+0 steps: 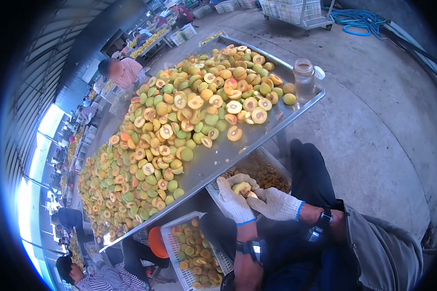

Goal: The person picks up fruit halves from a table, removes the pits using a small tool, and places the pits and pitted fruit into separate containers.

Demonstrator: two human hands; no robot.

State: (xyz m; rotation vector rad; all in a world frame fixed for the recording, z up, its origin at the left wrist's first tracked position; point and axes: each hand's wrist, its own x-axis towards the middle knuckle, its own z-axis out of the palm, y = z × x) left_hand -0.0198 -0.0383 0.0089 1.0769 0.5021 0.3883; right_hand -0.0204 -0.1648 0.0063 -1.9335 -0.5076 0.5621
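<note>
Both of my hands wear white knit gloves with blue cuffs and meet over a crate below the metal table's edge. My left hand [234,200] is wrapped round a yellow-green peach piece [240,187]. Close against it, my right hand [277,203] has its fingers bent inward at the fruit. Whether the right hand holds a small tool is hidden. Beneath the hands, a white crate [212,190] contains brown pits and scraps [264,172]. Heaped on the metal table [204,167] are many halved peaches [179,114], some with pits showing.
A clear jar [304,80] stands at the table's right corner. Lower left are a white basket [169,237] of peach halves and an orange container [157,242]. A person in stripes [109,279] sits nearby; another in pink [125,72] is across the table. Blue hose [359,22] lies behind.
</note>
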